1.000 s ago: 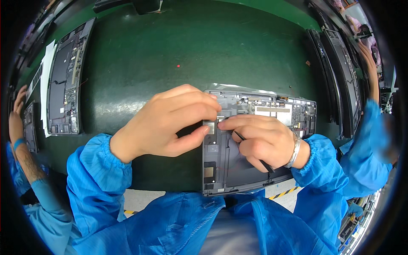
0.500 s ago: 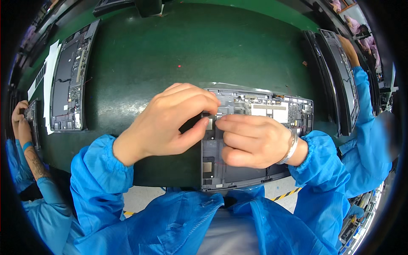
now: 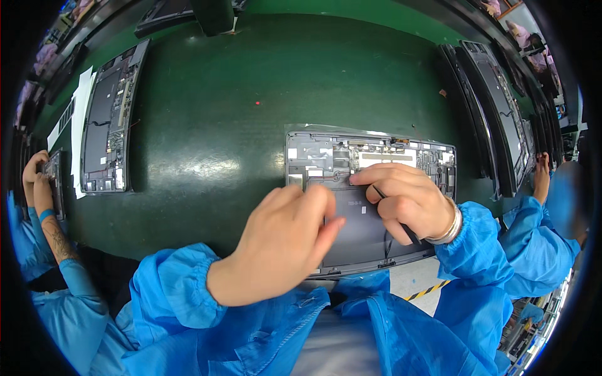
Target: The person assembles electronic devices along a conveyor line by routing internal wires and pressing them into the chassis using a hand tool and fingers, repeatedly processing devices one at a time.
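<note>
An opened laptop base [image 3: 450,188], its board and flat dark battery exposed, lies on the green table in front of me. My right hand [image 3: 407,197] is above its middle, thumb and fingertips pressed together close to a thin cable by the battery's upper edge. A thin black stick-like tool [image 3: 411,233] is tucked through its curled fingers, slanting down to the right. My left hand [image 3: 276,238] is over the base's lower left corner, fingers bent and thumb close to the index finger. Whatever may lie between those fingertips is hidden.
Another opened laptop base [image 3: 113,119] lies at left beside white sheets [image 3: 80,125]. At right stand more laptop parts [image 3: 495,106]. Co-workers' hands [image 3: 39,175] work at far left, and another person's hand [image 3: 542,172] shows at far right. A dark stand [image 3: 213,15] is at the back.
My left hand has drawn back toward me, off the base's upper left part. My right hand has shifted slightly right, and the black tool in it now shows. The right co-worker's hand has moved lower.
</note>
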{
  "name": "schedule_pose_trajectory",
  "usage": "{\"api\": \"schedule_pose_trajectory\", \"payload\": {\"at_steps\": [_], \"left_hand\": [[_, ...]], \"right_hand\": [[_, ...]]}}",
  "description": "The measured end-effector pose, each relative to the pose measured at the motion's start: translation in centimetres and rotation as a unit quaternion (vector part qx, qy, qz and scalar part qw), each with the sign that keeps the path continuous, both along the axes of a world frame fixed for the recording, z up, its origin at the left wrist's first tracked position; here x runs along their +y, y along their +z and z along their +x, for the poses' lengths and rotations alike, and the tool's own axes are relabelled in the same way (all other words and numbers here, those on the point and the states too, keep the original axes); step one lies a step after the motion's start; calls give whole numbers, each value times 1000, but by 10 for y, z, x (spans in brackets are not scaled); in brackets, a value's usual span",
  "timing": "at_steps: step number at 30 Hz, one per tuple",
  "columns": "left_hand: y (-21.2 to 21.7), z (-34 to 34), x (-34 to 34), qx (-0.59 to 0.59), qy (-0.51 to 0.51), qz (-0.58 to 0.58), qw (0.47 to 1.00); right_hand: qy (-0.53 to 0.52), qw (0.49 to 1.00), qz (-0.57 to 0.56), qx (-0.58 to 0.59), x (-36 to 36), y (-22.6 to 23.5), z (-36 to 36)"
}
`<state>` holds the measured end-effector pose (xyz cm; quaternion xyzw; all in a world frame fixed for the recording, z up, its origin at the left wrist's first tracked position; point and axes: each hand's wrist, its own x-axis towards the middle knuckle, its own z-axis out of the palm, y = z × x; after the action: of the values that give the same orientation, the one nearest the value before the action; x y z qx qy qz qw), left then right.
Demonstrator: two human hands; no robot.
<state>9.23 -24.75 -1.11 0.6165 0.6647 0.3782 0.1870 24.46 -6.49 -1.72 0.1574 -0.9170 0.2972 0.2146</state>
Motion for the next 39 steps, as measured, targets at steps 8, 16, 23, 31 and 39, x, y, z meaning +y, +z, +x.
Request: {"api": "schedule_pose_trajectory", "payload": {"at_steps": [8, 16, 23, 31, 39], "left_hand": [[-6, -20, 19, 81, 81, 28, 993], [-8, -20, 18, 50, 43, 42, 997], [-6, -25, 20, 20, 7, 17, 1000], [-9, -24, 21, 50, 52, 30, 997], [-10, -28, 21, 7, 58, 26, 998]], "right_hand": [[-4, 997, 74, -25, -4, -3, -3], [-20, 997, 67, -23, -10, -2, -9], [-9, 998, 41, -37, -9, -3, -10], [10, 988, 155, -2, -11, -1, -16], [-80, 969, -127, -198, 2, 25, -47]]}}
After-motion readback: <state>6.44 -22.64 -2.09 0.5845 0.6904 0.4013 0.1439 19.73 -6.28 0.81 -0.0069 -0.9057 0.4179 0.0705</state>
